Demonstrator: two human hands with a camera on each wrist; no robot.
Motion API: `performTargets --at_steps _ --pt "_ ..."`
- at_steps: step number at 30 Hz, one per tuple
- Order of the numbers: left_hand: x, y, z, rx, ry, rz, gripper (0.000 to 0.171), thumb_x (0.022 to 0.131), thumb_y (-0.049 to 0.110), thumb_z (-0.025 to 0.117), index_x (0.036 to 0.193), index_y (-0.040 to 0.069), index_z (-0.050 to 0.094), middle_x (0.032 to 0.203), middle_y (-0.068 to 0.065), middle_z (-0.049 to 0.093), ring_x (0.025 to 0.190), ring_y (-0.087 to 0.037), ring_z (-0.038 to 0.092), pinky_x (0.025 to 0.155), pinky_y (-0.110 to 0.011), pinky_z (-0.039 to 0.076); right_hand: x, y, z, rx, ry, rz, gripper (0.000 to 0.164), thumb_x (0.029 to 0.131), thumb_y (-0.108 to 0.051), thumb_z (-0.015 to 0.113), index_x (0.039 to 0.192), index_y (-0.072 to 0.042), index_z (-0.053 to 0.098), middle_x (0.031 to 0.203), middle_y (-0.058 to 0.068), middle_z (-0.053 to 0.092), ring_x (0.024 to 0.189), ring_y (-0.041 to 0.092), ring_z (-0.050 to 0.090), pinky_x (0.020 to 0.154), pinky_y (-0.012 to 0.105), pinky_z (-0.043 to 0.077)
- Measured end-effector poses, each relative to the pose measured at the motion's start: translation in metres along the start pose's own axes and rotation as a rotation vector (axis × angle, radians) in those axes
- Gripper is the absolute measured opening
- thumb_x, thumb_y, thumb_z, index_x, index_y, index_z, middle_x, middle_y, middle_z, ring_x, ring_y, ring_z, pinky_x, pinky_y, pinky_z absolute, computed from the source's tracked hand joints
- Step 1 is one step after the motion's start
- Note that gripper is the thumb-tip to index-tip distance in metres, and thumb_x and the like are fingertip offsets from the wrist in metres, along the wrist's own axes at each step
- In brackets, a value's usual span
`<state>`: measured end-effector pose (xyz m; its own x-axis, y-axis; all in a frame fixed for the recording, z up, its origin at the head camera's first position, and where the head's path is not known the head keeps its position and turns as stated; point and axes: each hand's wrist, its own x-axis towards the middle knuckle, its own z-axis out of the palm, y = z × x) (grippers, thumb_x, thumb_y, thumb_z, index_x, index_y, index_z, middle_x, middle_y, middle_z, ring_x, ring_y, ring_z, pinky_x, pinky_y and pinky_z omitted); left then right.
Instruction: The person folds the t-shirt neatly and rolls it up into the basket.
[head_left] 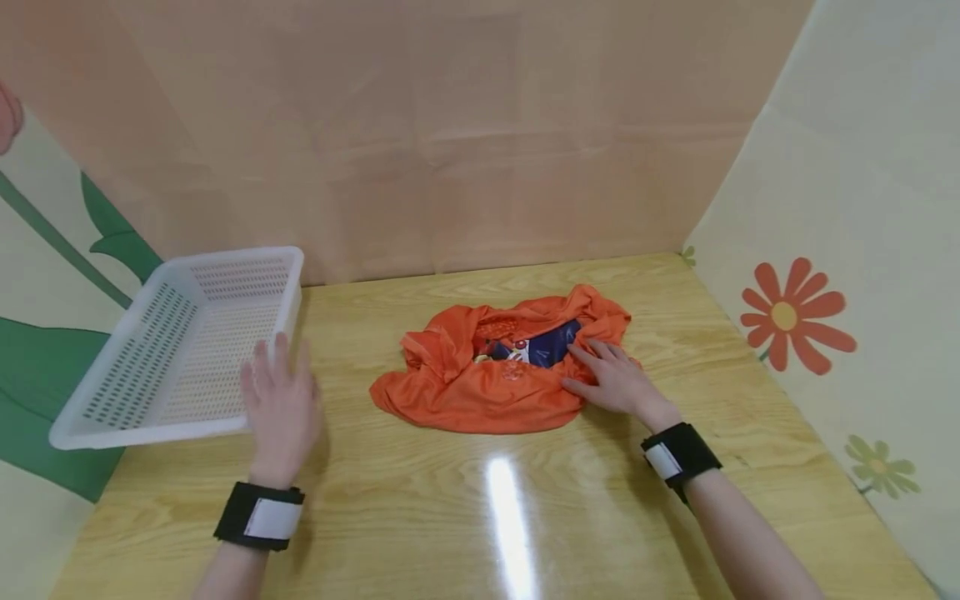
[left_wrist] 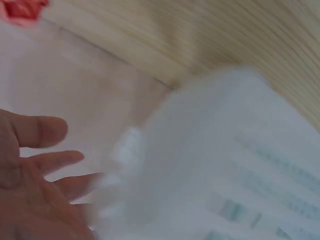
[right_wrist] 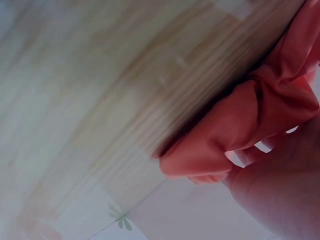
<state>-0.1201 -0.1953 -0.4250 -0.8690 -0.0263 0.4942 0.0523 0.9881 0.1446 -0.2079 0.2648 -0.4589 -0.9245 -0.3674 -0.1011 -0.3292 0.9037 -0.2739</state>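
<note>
Left hand [head_left: 281, 417]: while its fingers spread, released, it hovers by the white perforated plastic basket [head_left: 172, 434].
Right hand [head_left: 618, 385]: touches the crumpled orange cloth [head_left: 487, 404]; whether grasping, cannot tell.
Cloth: right of the basket, on the wooden bench [head_left: 397, 517].

white glare on table [head_left: 405, 508]; wrist views hazy, blurred

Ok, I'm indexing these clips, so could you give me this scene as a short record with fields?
Surface: wood-grain table
Container: white perforated basket, at the left
Centre: rumpled orange cloth, dark blue patch showing; print or separate item unclear
Left hand: fingers extended, beside the basket's right side; contact unclear
Right hand: touching the cloth's right end; grip unclear
Wrists: black band on each
Right wall: red flower
</note>
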Motion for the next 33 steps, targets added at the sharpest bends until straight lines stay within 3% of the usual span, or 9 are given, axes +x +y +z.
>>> performTargets --at_steps 2,5,10,15,20,23,27,30,33 --pt "-0.001 0.029 0.012 -0.068 -0.003 0.143 0.053 0.092 0.013 0.068 0.141 0.001 0.053 0.146 -0.028 0.05 0.14 -0.05 0.04 0.114 -0.065 0.031 0.001 0.005 0.002 0.011 0.015 -0.028 0.071 0.098 -0.053 0.057 0.153 -0.011 0.043 0.159 0.026 0.034 0.143 0.056 0.03 0.108 0.075 0.03" --pt "0.002 0.061 0.029 -0.27 -0.277 0.239 0.059 0.095 0.028 0.069 0.147 0.007 0.05 0.15 -0.024 0.048 0.141 -0.047 0.04 0.117 -0.063 0.03 0.004 0.006 0.002 0.036 0.025 -0.068 0.069 0.097 -0.053 0.058 0.151 -0.011 0.047 0.156 0.026 0.038 0.141 0.055 0.033 0.11 0.072 0.031" --pt "0.014 0.073 0.053 -0.454 -0.668 0.158 0.079 0.093 0.039 0.072 0.158 0.017 0.034 0.164 -0.022 0.024 0.148 -0.051 0.024 0.117 -0.068 0.024 0.009 0.01 0.002 0.166 0.082 -0.112 0.064 0.1 -0.045 0.057 0.148 -0.004 0.048 0.148 0.028 0.045 0.136 0.051 0.04 0.11 0.067 0.033" --pt "0.027 0.06 0.059 -0.427 -0.82 0.085 0.09 0.089 0.042 0.074 0.16 0.016 0.026 0.167 -0.026 0.011 0.15 -0.058 0.009 0.115 -0.077 0.013 0.01 0.023 0.0 0.17 0.144 -0.095 0.055 0.099 -0.019 0.057 0.149 0.0 0.044 0.145 0.031 0.041 0.132 0.05 0.037 0.108 0.067 0.03" --pt "0.038 0.051 0.052 -0.366 -0.922 0.008 0.098 0.087 0.052 0.072 0.162 0.017 0.019 0.169 -0.024 0.003 0.152 -0.056 0.001 0.111 -0.082 0.009 0.011 0.032 -0.006 0.126 0.038 -0.068 0.065 0.092 -0.012 0.057 0.153 -0.002 0.038 0.147 0.035 0.035 0.133 0.054 0.034 0.107 0.069 0.029" --pt "0.039 0.049 0.05 -0.341 -0.895 0.008 0.095 0.087 0.05 0.074 0.16 0.015 0.026 0.167 -0.026 0.01 0.151 -0.055 0.01 0.111 -0.078 0.02 0.013 0.036 -0.012 0.177 -0.013 -0.073 0.063 0.091 -0.014 0.062 0.148 0.002 0.042 0.143 0.037 0.043 0.132 0.053 0.041 0.107 0.067 0.034" --pt "0.036 0.045 0.051 -0.311 -0.684 0.1 0.062 0.089 0.03 0.077 0.143 0.007 0.055 0.147 -0.026 0.049 0.134 -0.047 0.047 0.105 -0.065 0.041 0.011 0.043 -0.02 0.216 0.0 -0.068 0.042 0.09 -0.016 0.069 0.125 0.006 0.059 0.114 0.026 0.064 0.098 0.038 0.059 0.084 0.048 0.05" --pt "0.035 0.039 0.051 -0.338 -0.511 0.131 0.029 0.09 0.016 0.075 0.117 0.005 0.073 0.112 -0.015 0.072 0.103 -0.032 0.067 0.09 -0.049 0.052 0.007 0.047 -0.025 0.28 0.114 -0.085 0.023 0.088 -0.014 0.073 0.101 0.003 0.063 0.089 0.014 0.06 0.077 0.021 0.049 0.069 0.033 0.041" --pt "0.04 0.031 0.043 -0.521 -0.431 0.034 0.011 0.094 0.011 0.069 0.099 0.002 0.074 0.078 -0.006 0.067 0.072 -0.018 0.061 0.068 -0.034 0.048 0.0 0.048 -0.036 0.462 0.277 -0.083 0.015 0.088 -0.008 0.073 0.088 0.001 0.061 0.078 0.003 0.051 0.07 0.01 0.043 0.062 0.024 0.036"
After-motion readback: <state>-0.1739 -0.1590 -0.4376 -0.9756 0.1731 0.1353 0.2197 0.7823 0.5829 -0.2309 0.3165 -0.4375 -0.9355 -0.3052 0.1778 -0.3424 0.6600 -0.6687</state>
